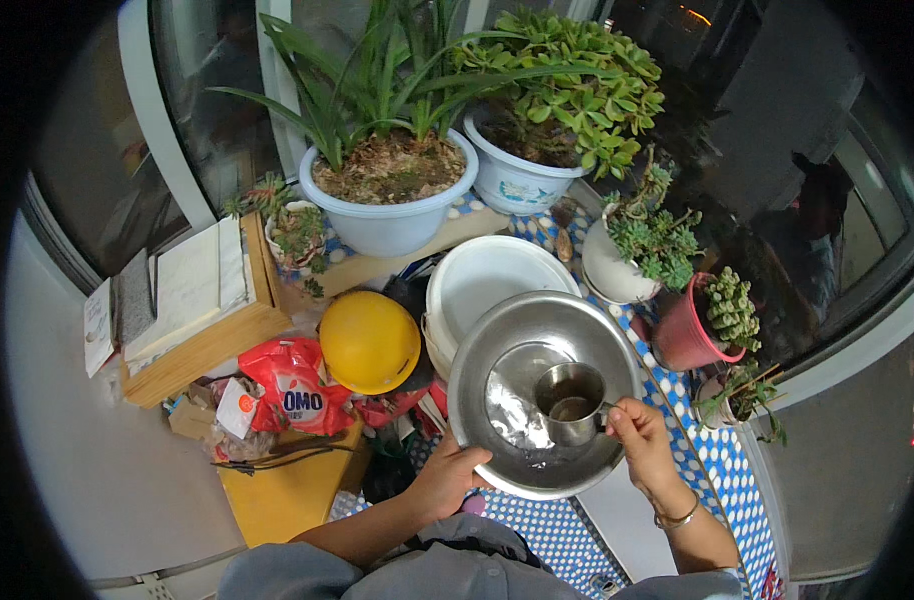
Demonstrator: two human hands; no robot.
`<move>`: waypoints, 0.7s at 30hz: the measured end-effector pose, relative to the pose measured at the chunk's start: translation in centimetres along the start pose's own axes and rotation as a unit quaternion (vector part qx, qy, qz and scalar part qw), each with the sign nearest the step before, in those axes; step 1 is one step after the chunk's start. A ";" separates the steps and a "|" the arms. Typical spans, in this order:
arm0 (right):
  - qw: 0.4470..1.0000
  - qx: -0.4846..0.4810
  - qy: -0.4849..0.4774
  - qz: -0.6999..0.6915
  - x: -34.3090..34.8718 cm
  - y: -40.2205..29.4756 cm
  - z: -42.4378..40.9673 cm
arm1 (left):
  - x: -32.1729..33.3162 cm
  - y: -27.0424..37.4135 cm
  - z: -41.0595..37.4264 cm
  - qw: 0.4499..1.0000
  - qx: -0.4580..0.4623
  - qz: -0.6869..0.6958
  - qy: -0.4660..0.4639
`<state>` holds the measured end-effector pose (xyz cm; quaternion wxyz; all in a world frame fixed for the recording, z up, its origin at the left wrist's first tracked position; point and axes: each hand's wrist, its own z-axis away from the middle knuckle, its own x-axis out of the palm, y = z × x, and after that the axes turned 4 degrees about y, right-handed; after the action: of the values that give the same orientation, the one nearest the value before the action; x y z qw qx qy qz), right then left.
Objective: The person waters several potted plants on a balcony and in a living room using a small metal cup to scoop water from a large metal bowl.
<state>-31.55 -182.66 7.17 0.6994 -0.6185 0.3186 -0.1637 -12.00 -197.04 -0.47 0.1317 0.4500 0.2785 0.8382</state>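
Note:
My left hand (451, 476) grips the lower left rim of a stainless steel basin (472, 360), its thumb over the edge. A metal cup (574, 427) hangs over the basin's right half, and my right hand (640, 435) holds it by its handle. The cup's mouth faces up towards me, with a little dark matter or shadow at its bottom. Shiny reflections lie on the basin floor; whether it holds water, I cannot tell. Behind the basin, partly covered by it, stands a white plastic bucket (494, 266) with a pale top.
Potted plants line the window: a long-leaved plant in a blue pot (389, 217), a succulent in another blue pot (509, 180), a white pot (614, 262) and a red pot (686, 326). Leftward are a yellow helmet (369, 341), a red OMO bag (288, 375) and a wooden box (209, 349).

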 end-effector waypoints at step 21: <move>0.975 -0.167 -0.077 0.127 9.5 -15.8 -20.1 | -5.2 4.2 1.5 0.996 0.029 0.039 0.074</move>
<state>-34.89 -206.78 19.55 0.6240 -0.6914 0.3629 0.0300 -7.73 -202.35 -0.88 0.0650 0.4012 0.2943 0.8650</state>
